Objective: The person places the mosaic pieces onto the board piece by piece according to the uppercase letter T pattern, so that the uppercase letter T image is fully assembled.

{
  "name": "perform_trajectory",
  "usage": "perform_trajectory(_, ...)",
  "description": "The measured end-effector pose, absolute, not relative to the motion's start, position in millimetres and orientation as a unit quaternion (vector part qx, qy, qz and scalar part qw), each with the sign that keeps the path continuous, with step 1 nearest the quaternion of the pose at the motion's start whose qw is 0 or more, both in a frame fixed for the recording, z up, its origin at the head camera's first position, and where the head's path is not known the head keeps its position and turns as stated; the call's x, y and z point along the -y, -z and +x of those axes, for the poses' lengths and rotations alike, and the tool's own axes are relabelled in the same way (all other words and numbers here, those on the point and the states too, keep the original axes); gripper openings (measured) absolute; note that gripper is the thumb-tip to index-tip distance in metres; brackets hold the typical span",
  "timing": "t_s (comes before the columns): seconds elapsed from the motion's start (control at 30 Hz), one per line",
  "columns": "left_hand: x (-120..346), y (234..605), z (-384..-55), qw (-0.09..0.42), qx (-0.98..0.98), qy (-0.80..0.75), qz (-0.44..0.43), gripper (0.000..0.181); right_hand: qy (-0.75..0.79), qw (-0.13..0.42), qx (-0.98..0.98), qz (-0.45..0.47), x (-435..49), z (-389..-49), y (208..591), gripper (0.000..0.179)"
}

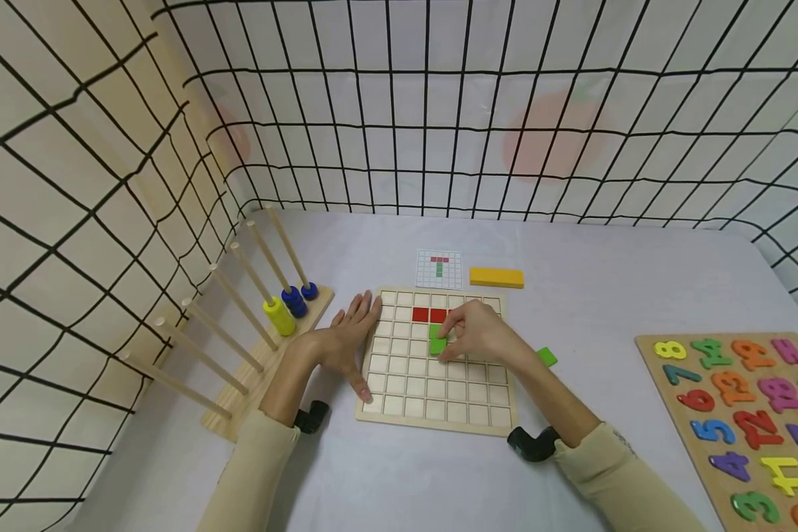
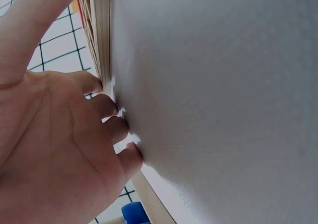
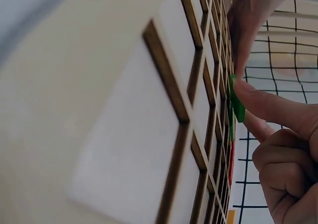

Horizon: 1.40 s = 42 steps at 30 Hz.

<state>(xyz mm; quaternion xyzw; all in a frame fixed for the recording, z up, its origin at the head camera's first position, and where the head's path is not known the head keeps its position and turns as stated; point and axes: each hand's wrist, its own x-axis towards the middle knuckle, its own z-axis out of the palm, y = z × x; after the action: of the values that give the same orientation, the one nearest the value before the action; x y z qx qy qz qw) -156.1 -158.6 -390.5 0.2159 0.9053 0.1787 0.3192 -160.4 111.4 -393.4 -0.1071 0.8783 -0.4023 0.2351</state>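
A wooden grid board lies flat on the table in the head view. My right hand pinches a green square tile between thumb and index finger, low over the middle of the grid. Just above it sits another green tile, under a row of red tiles partly hidden by my fingers. My left hand lies spread along the board's left edge, fingertips at the upper corner and thumb at the lower one. Its fingertips meet the tabletop in the left wrist view.
Behind the board are a printed pattern card and a yellow bar. One loose green tile lies right of it. A peg stand with yellow rings and blue rings stands left; a number puzzle lies right.
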Motion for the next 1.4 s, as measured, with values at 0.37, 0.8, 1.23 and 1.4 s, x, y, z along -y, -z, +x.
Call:
perform_trajectory(0.37, 157, 392, -157, 0.318, -0.906, -0.177, 0.216, 0.16, 0.374, 0.2, -0.899, -0.11, -108, -155, 399, 0.026)
perform_trajectory(0.8, 159, 393, -158, 0.318, -0.905, -0.178, 0.218, 0.161, 0.412, 0.18, -0.889, -0.084, -111, -153, 409, 0.027)
perform_trajectory(1.23, 159, 392, -157, 0.317, -0.905, -0.18, 0.221, 0.16, 0.429, 0.196, -0.878, -0.08, -114, -154, 409, 0.03)
perform_trajectory(1.4, 159, 391, -157, 0.318, -0.905, -0.179, 0.219, 0.16, 0.435, 0.202, -0.874, -0.081, -115, -155, 410, 0.029)
